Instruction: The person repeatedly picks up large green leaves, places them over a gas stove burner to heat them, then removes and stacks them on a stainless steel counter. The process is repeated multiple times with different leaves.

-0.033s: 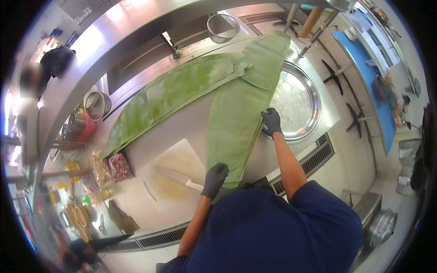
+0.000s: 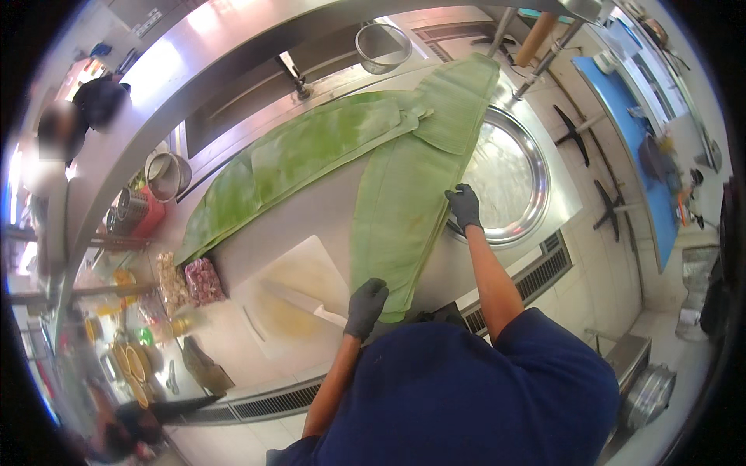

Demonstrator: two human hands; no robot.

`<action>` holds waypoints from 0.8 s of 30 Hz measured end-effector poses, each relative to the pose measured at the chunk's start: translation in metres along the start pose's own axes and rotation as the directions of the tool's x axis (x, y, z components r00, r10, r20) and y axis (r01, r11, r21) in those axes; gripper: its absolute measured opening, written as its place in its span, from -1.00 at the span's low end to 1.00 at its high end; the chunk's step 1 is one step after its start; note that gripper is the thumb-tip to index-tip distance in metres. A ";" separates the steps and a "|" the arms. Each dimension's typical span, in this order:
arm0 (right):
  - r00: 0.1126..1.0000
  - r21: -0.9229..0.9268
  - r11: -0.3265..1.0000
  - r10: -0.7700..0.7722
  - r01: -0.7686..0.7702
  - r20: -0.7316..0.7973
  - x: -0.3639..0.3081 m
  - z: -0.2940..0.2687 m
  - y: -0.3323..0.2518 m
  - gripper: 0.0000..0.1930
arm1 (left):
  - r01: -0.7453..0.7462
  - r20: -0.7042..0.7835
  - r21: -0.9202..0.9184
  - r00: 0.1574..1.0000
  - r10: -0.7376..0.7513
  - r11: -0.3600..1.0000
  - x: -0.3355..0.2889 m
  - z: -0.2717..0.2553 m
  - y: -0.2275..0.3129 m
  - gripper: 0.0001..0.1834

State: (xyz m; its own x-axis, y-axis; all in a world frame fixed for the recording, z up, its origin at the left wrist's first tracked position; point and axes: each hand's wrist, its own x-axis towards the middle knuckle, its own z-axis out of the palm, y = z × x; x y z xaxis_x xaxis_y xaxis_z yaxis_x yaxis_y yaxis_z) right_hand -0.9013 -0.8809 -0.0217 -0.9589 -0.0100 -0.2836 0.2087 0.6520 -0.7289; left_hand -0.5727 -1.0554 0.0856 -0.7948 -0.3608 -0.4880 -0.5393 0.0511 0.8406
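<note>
A long green banana leaf (image 2: pixel 396 210) stretches from my body across the steel counter, over the left part of a round metal tray (image 2: pixel 513 179). My left hand (image 2: pixel 365 308), in a black glove, is closed at the leaf's near left edge. With fingers curled, my gloved right hand (image 2: pixel 464 206) pinches the leaf's right edge beside the tray. More banana leaves (image 2: pixel 303 147) lie stacked to the far left, meeting this one near its upper part. Left of my left hand, a knife (image 2: pixel 303 301) rests on a white cutting board (image 2: pixel 311 252).
Bags of garlic (image 2: pixel 172 281) and shallots (image 2: pixel 204 282) sit on the counter's left. Strainers (image 2: pixel 383 48) hang or stand along the back, under a steel shelf (image 2: pixel 256 43). A blue-topped table (image 2: pixel 622 147) stands at the right. People are at the far left.
</note>
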 end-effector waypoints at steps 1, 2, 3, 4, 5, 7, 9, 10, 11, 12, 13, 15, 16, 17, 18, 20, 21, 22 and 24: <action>0.999 -0.006 0.999 -0.046 0.046 0.007 0.005 -0.003 -0.003 -0.49 | -0.012 -0.075 0.135 0.997 0.022 0.991 -0.001 0.009 0.002 -0.63; 0.998 -0.021 0.998 -0.064 0.064 0.009 0.010 -0.008 -0.004 -0.48 | 0.010 -0.140 0.267 0.990 0.029 0.964 -0.001 0.019 0.003 -0.60; 0.996 -0.031 0.995 -0.090 0.090 0.010 0.014 -0.011 -0.006 -0.47 | -0.006 -0.188 0.378 0.979 0.083 0.926 -0.003 0.029 0.004 -0.57; 0.994 -0.044 0.993 -0.109 0.109 -0.007 0.031 -0.012 -0.015 -0.46 | -0.007 -0.228 0.482 0.964 0.133 0.876 0.005 0.037 0.007 -0.54; 0.991 -0.058 0.990 -0.131 0.129 -0.017 0.042 -0.014 -0.019 -0.46 | 0.001 -0.262 0.587 0.946 0.189 0.809 0.008 0.047 0.009 -0.50; 0.988 -0.051 0.988 -0.146 0.144 -0.049 0.057 -0.019 -0.019 -0.42 | 0.102 -0.317 0.670 0.935 0.159 0.735 0.010 0.063 0.011 -0.44; 0.983 -0.013 0.989 -0.151 0.150 -0.101 0.083 -0.026 -0.022 -0.38 | 0.187 -0.370 0.716 0.919 0.138 0.673 0.012 0.074 0.012 -0.42; 0.988 -0.006 0.993 -0.121 0.121 -0.098 0.097 -0.029 -0.025 -0.40 | 0.175 -0.375 0.713 0.914 0.158 0.679 0.013 0.078 0.012 -0.42; 0.986 -0.015 0.990 -0.143 0.143 -0.079 0.107 -0.032 -0.025 -0.43 | 0.173 -0.386 0.709 0.906 0.172 0.684 0.013 0.080 0.013 -0.42; 0.986 -0.029 0.988 -0.155 0.154 -0.059 0.118 -0.033 -0.028 -0.46 | 0.194 -0.405 0.699 0.900 0.158 0.688 0.013 0.082 0.013 -0.42; 0.985 -0.043 0.985 -0.168 0.166 -0.037 0.128 -0.033 -0.030 -0.48 | 0.177 -0.408 0.706 0.893 0.189 0.685 0.014 0.084 0.013 -0.42; 0.990 -0.070 0.987 -0.143 0.141 -0.014 0.143 -0.032 -0.030 -0.52 | 0.206 -0.420 0.713 0.891 0.173 0.670 0.013 0.086 0.012 -0.41; 0.994 -0.086 0.990 -0.110 0.109 -0.007 0.148 -0.030 -0.029 -0.54 | 0.190 -0.424 0.712 0.884 0.198 0.676 0.014 0.087 0.012 -0.41; 0.993 -0.072 0.991 -0.118 0.117 -0.011 0.152 -0.028 -0.029 -0.55 | 0.182 -0.425 0.713 0.880 0.212 0.677 0.013 0.088 0.012 -0.40; 0.994 -0.060 0.993 -0.105 0.104 -0.021 0.155 -0.027 -0.028 -0.55 | 0.205 -0.432 0.707 0.883 0.184 0.677 0.013 0.088 0.012 -0.40; 0.997 -0.013 0.998 -0.063 0.063 0.048 0.158 -0.026 -0.028 -0.54 | 0.216 -0.435 0.715 0.882 0.181 0.665 0.013 0.090 0.012 -0.39; 0.991 0.021 0.999 -0.037 0.035 0.127 0.158 -0.026 -0.030 -0.51 | 0.238 -0.437 0.713 0.886 0.153 0.659 0.013 0.091 0.012 -0.39; 0.979 0.052 0.999 -0.016 0.006 0.204 0.158 -0.026 -0.031 -0.49 | 0.230 -0.438 0.712 0.884 0.163 0.664 0.013 0.091 0.012 -0.39; 0.995 0.002 0.998 -0.063 0.063 0.074 0.150 -0.025 -0.033 -0.50 | 0.236 -0.446 0.705 0.881 0.160 0.669 0.013 0.091 0.012 -0.39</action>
State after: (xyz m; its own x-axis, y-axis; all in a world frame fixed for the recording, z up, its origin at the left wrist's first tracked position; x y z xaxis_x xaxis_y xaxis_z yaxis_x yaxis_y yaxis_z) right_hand -1.0573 -0.8851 -0.0241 -0.9532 -0.1070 -0.2827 0.1485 0.6489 -0.7462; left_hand -0.6152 -0.9748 0.0681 -0.6621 -0.7247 -0.1907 -0.7441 0.6058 0.2816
